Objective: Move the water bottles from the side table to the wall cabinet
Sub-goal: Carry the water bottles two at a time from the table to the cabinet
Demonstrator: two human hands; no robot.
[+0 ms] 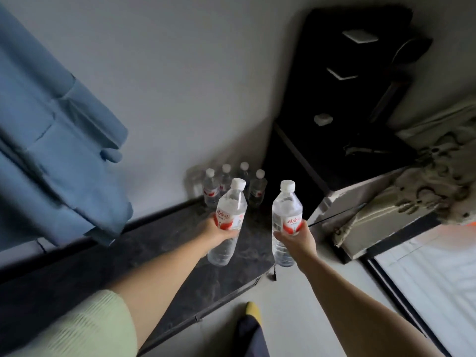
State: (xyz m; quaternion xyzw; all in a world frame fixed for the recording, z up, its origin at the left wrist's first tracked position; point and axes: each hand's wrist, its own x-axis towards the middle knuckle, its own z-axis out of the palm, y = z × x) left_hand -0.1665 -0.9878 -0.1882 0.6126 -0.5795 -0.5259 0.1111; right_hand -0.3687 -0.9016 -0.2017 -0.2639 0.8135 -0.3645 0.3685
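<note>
My left hand (217, 229) grips a clear water bottle (230, 210) with a white cap and red label, held upright above the dark marble side table (159, 256). My right hand (296, 239) grips a second, similar water bottle (286, 210) just past the table's right end. Several more bottles (233, 186) stand in a cluster at the table's far corner against the white wall. A black wall cabinet (342, 99) with open shelves rises to the right of them.
A blue curtain (51, 124) hangs at the left over the table's near part. A white bedside unit (360, 217) with patterned fabric lies at the right. White bedding (438, 274) fills the lower right. My foot in a yellow shoe (253, 310) is on the pale floor.
</note>
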